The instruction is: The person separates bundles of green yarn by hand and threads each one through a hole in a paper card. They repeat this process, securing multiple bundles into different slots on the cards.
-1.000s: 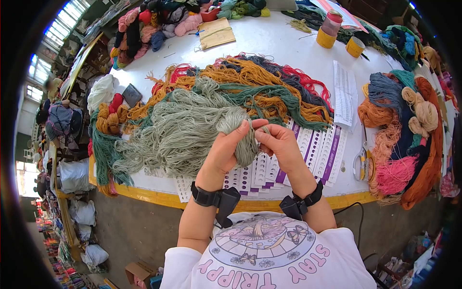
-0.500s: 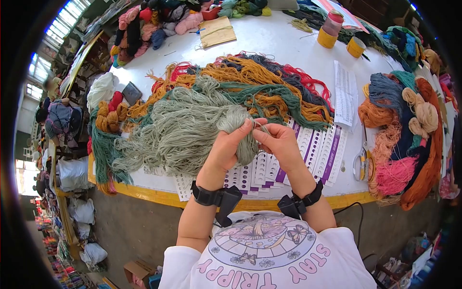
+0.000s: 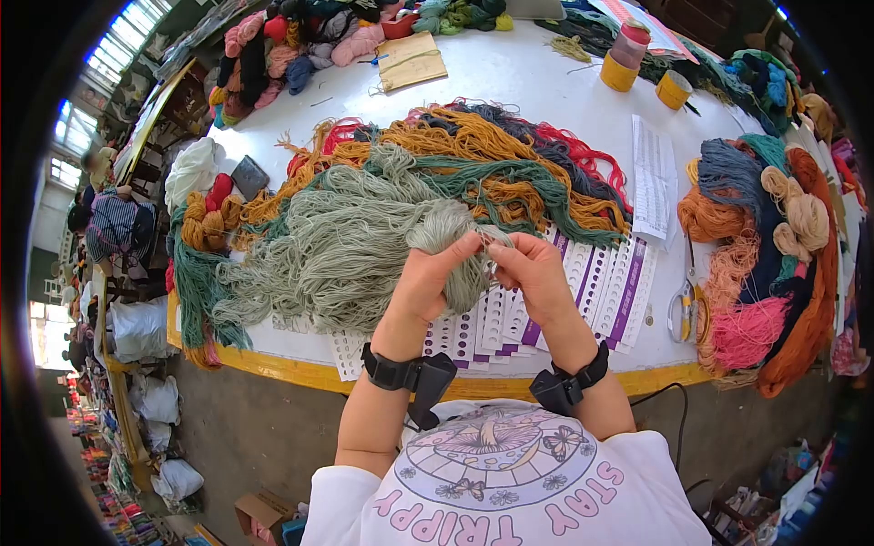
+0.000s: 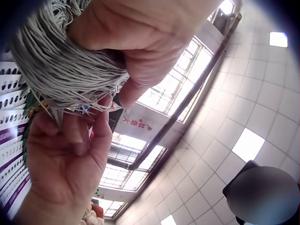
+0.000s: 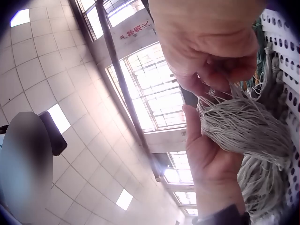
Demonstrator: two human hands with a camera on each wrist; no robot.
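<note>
A large grey-green hank of yarn (image 3: 341, 241) lies across the near side of the table. My left hand (image 3: 426, 282) grips its bunched right end, thumb on top and the strands bulging over the palm. Close by, my right hand (image 3: 535, 273) pinches a few thin strands at the edge of that bundle, its fingertips right at the left thumb tip. In the left wrist view the grey yarn (image 4: 65, 61) fans down from the left hand to the curled fingers of the right hand (image 4: 65, 164). The right wrist view shows both hands meeting at the loop ends.
Mustard, teal, navy and red yarn (image 3: 492, 136) is heaped behind the hank. Punched white-and-purple cards (image 3: 592, 282) lie under the hands. Scissors (image 3: 685, 309) rest at right beside a colourful yarn pile (image 3: 756, 237). A paper sheet (image 3: 652, 177) and a jar (image 3: 624, 55) stand farther back.
My right fingers have shifted slightly at the strands, and the two hands' fingertips have come closer together. The left hand keeps its hold on the hank.
</note>
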